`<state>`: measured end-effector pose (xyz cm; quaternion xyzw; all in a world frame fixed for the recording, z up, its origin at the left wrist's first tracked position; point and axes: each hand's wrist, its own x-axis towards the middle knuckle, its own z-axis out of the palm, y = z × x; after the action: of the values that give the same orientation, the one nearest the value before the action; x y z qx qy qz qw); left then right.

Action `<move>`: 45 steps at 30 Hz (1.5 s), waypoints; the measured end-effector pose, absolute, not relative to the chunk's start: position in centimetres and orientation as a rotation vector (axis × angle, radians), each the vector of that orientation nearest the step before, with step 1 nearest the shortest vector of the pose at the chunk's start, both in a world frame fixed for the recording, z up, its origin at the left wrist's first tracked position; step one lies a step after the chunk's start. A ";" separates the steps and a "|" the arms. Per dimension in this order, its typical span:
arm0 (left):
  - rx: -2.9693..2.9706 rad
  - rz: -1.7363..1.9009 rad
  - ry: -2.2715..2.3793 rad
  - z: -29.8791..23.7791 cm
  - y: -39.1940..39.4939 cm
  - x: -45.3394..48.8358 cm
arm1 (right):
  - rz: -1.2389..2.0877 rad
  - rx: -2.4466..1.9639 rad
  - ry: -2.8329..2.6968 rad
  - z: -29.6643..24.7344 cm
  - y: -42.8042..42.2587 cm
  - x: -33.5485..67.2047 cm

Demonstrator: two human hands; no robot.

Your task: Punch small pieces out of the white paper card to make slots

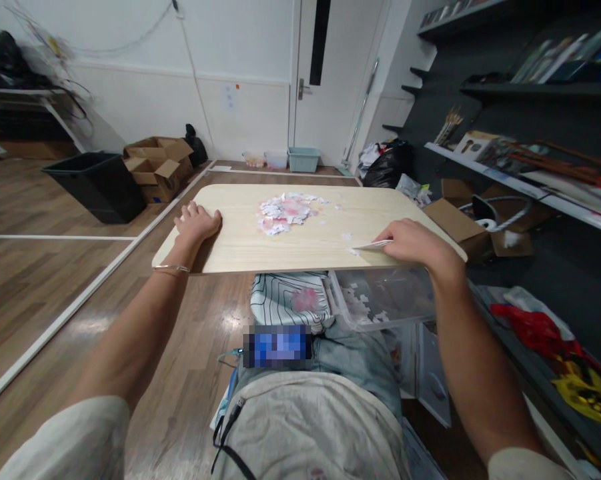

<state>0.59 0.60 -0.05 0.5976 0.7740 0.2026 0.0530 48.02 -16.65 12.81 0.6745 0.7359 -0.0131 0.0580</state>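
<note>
A pale wooden board (240,250) lies across in front of me like a low tabletop. My left hand (196,223) rests on its left end with the fingers spread and nothing in them. At the right side, my right hand (405,241) pinches a thin white card (375,245), held low and nearly flat over the board. Beside the card's tip are a few loose white pieces (354,251). A heap of small white and pink pieces (286,212), shaped like jigsaw pieces, sits near the board's middle. Similar pieces lie in a clear plastic bin (390,300) below the near edge.
A phone (277,347) with a cable rests on my lap, beside a striped cloth (280,297). A black bin (97,187) and cardboard boxes (160,167) stand at left. Dark shelves (530,107) and an open carton (480,220) flank the right. A door (337,87) is ahead.
</note>
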 end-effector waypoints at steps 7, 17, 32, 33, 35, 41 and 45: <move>1.997 0.508 2.300 -0.5 -1.0 1.2 | -0.053 2.029 2.281 12.5 -17.4 47.9; 2.180 0.399 2.147 -1.1 -5.6 2.2 | -0.127 1.937 2.303 13.1 -18.3 47.6; 2.192 0.400 2.047 -0.8 -6.0 1.5 | -0.133 1.945 2.321 10.0 -21.1 50.4; 2.192 0.399 2.043 -0.8 -6.0 1.5 | -0.167 1.927 2.354 9.4 -21.5 51.0; 2.187 0.405 2.036 -0.9 -6.0 1.4 | -0.233 1.919 2.418 8.3 -22.3 52.1; 2.183 0.434 2.025 -1.0 -6.1 1.2 | -0.091 1.975 2.642 5.0 -23.6 52.9; 2.175 0.399 2.048 -0.8 -6.6 1.1 | 0.041 2.067 2.706 3.8 -23.7 51.5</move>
<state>1.12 -6.59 -0.82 0.7202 0.6781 0.1321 0.0636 51.48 -23.70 3.82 0.6017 0.7877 0.0118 -0.1315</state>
